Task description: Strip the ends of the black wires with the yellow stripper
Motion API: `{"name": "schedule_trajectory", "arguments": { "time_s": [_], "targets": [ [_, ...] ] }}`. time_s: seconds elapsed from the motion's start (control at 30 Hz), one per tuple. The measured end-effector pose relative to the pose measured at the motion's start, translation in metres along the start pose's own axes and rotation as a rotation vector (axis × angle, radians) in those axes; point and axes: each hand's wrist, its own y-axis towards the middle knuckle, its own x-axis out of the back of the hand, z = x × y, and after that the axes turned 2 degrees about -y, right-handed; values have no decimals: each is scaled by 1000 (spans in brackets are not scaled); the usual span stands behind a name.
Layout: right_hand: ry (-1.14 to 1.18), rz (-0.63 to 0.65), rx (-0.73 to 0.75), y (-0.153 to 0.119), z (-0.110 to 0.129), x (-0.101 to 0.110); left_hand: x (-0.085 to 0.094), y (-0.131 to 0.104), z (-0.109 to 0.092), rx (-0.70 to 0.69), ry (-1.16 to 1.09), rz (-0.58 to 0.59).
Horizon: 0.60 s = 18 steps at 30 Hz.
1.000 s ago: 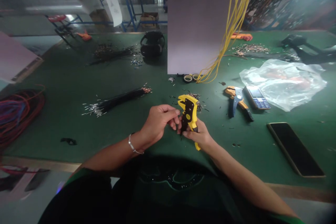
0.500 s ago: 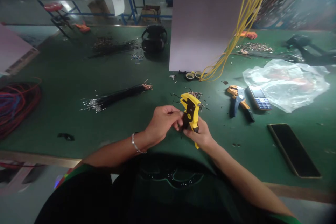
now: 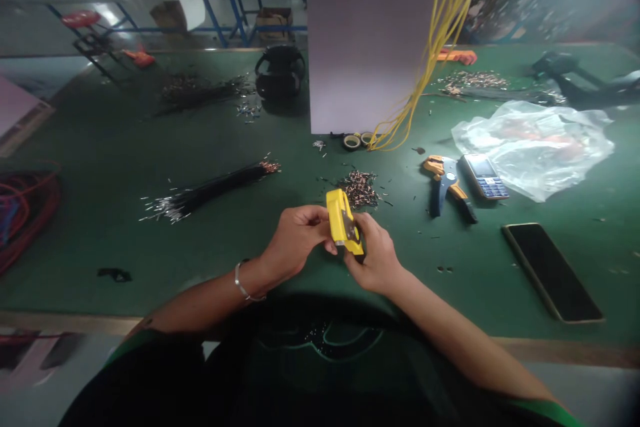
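A yellow and black wire stripper point(image 3: 342, 221) is gripped by my right hand point(image 3: 376, 255), its head tilted up and to the left. My left hand point(image 3: 303, 238) is closed in a pinch right beside the tool's head; whatever its fingertips hold is hidden. Just beyond the tool lies a heap of short copper-ended wire scraps point(image 3: 359, 188). A bundle of black wires point(image 3: 220, 188), with bare copper at one end and silvery tips at the other, rests on the green table point(image 3: 200, 253) to the left.
To the right lie a blue and orange wire stripper point(image 3: 447, 187), a keypad phone point(image 3: 484, 177), a smartphone point(image 3: 553, 272) and a clear plastic bag point(image 3: 535, 143). Yellow wires point(image 3: 425, 87) hang beside a pale panel point(image 3: 370, 47). Coiled red wires point(image 3: 27, 207) lie far left.
My right hand has turned the yellow wire stripper, so its head now faces differently and uncovers more of the scrap heap. The whole view has shifted slightly.
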Motion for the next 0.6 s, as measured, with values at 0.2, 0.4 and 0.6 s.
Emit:
{"name": "schedule_trajectory", "arguments": {
  "time_s": [0.2, 0.4, 0.6],
  "targets": [
    [-24, -21, 48, -1, 2, 2, 5, -1, 2, -12, 18, -25],
    [-37, -57, 92, -1, 6, 4, 4, -5, -6, -11, 125, -37],
    [-19, -49, 59, -4, 5, 1, 1, -6, -5, -7, 91, -19]
  ]
}}
